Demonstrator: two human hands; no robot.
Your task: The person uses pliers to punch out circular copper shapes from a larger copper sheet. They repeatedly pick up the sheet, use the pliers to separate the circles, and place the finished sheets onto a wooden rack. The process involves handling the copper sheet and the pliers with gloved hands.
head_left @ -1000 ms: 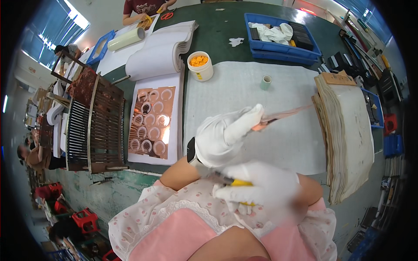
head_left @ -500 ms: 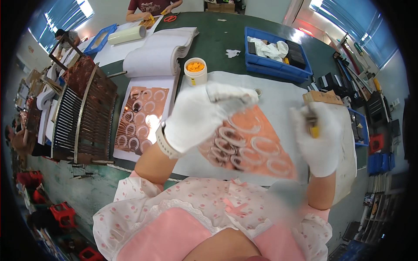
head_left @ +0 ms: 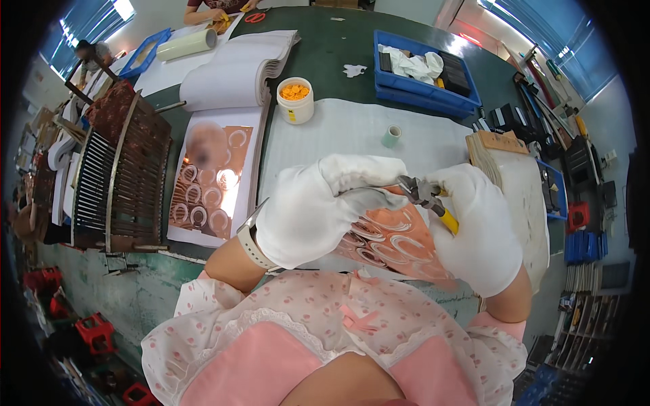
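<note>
My left hand, in a white glove, pinches the upper edge of a shiny copper-coloured sheet patterned with rings. The sheet hangs tilted toward me above the pale table cover. In my gloved right hand is a pair of pliers with dark metal jaws and yellow on the handle. Its jaws are at the sheet's upper corner, close to my left fingertips; whether they grip the sheet I cannot tell. A similar copper ring sheet lies on white paper to the left.
A white tub of orange pieces and a small pale green roll stand beyond my hands. Farther right is a blue crate. A slatted rack stands left, and a board stack right. Another person works across the table.
My right hand has swung left and brought the pliers up to the sheet's top corner. The small roll, mostly hidden before, now shows fully. My view has shifted slightly.
</note>
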